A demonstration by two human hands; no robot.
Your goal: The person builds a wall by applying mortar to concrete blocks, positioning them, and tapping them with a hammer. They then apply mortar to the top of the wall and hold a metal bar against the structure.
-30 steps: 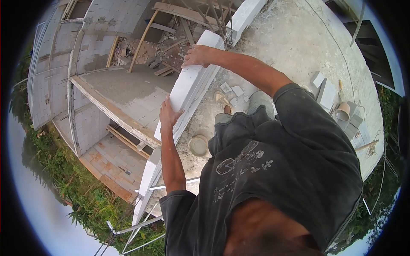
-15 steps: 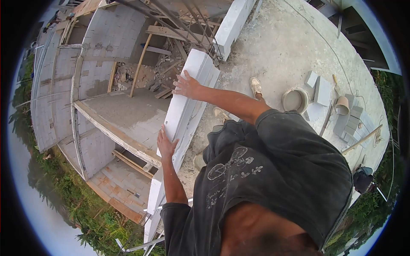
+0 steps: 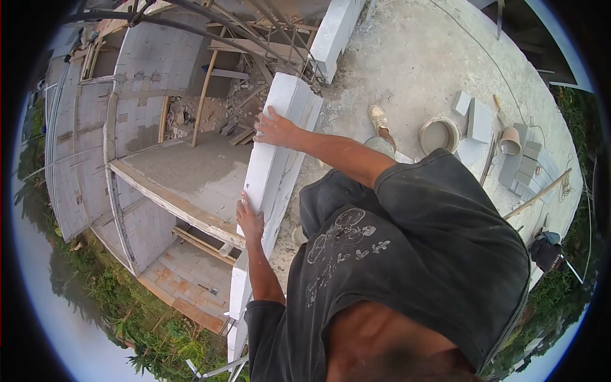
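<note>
A person's left hand (image 3: pixel 251 223), near, and right hand (image 3: pixel 277 129), farther off, rest open on a long white beam (image 3: pixel 263 167) at the left edge of a concrete floor (image 3: pixel 414 70); it looks heavy, stiff and chip-prone, best held by both long sides.

A strip of concrete floor (image 3: pixel 347 95) between the white beam (image 3: pixel 289 95) and a shoe (image 3: pixel 378 118) leaves room to pass; dark rods (image 3: pixel 287 39) crowd the beam's far end, while a round tub (image 3: pixel 456 135) and pale blocks (image 3: pixel 479 121) obstruct the right.
</note>
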